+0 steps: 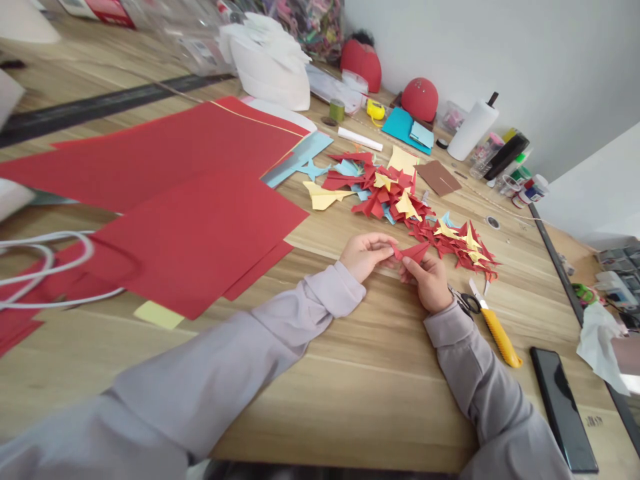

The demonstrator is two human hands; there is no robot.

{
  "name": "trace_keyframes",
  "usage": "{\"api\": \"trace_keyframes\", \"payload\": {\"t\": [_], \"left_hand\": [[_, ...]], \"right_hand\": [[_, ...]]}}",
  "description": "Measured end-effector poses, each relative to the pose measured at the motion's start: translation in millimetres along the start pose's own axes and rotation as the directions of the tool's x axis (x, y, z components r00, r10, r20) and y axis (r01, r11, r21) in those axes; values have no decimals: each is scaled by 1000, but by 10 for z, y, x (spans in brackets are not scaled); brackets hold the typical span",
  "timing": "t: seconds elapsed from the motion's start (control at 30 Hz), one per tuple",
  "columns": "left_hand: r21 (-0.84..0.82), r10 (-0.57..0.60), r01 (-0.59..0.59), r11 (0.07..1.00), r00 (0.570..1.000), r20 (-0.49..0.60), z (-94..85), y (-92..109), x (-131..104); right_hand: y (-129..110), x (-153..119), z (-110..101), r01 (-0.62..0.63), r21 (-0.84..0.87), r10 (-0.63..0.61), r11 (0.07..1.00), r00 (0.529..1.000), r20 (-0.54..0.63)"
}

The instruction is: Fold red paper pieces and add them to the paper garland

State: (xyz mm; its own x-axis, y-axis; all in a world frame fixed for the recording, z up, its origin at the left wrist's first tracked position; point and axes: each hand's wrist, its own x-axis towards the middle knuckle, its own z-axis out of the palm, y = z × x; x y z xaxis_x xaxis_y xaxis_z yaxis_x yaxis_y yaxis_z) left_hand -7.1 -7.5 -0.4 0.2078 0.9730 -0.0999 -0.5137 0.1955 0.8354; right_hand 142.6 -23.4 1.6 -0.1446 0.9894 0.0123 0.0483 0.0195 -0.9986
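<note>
Between both hands is a small folded piece of red paper (413,252), held a little above the wooden table (320,373). My left hand (367,255) pinches its left end between thumb and fingers. At its right side, my right hand (429,280) grips it with the thumb on top. Just beyond the hands lies a pile of folded paper pieces (383,190), mostly red with some yellow and light blue. A yellow paper plane (327,196) rests at the pile's left edge. Scissors (470,301) lie partly hidden behind my right wrist.
Large red paper sheets (200,233) cover the left side, with a white cable (90,247) over them. A yellow-handled knife (500,337) and a black phone (563,407) lie at right. Along the back stand a tape measure (375,110), a white roll (473,130) and several bottles.
</note>
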Motion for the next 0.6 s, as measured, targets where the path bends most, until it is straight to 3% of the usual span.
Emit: {"api": "trace_keyframes", "payload": {"t": [0.37, 0.6], "left_hand": [[-66, -35, 35, 997, 999, -11, 15, 39, 7], [143, 62, -59, 988, 998, -13, 37, 12, -11]], "right_hand": [[2, -2, -5, -11, -11, 11, 1000, 1000, -1], [25, -3, -9, -13, -14, 14, 1000, 999, 31]]}}
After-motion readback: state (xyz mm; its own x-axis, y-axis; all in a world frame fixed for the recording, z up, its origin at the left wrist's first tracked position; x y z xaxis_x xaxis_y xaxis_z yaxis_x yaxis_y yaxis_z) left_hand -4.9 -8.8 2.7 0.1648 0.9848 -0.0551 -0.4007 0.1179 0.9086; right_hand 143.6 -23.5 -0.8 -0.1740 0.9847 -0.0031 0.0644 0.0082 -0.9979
